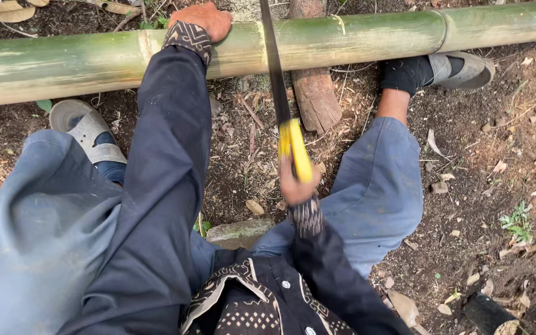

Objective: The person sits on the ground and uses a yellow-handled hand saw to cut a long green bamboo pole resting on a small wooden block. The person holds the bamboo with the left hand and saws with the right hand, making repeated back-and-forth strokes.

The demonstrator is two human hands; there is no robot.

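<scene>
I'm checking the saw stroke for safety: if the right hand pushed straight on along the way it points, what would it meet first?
Probably the green bamboo pole. The right hand grips the yellow saw handle, pointing up the blade toward the pole; only bare soil seems to lie between, though depth is unclear.

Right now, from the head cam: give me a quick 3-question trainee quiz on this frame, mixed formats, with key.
1. True or false: the left hand rests on the green bamboo pole.
2. Multiple choice: the right hand grips the handsaw by its
A. dark blade
B. yellow handle
C. tip
3. Fill in: under the pole, beside the saw blade, a short brown ____ lies on the soil.

Key:
1. True; the hand lies on top of the pole, left of the blade.
2. B; the fingers close around the yellow handle.
3. Log; its cut end points toward the person.
</scene>
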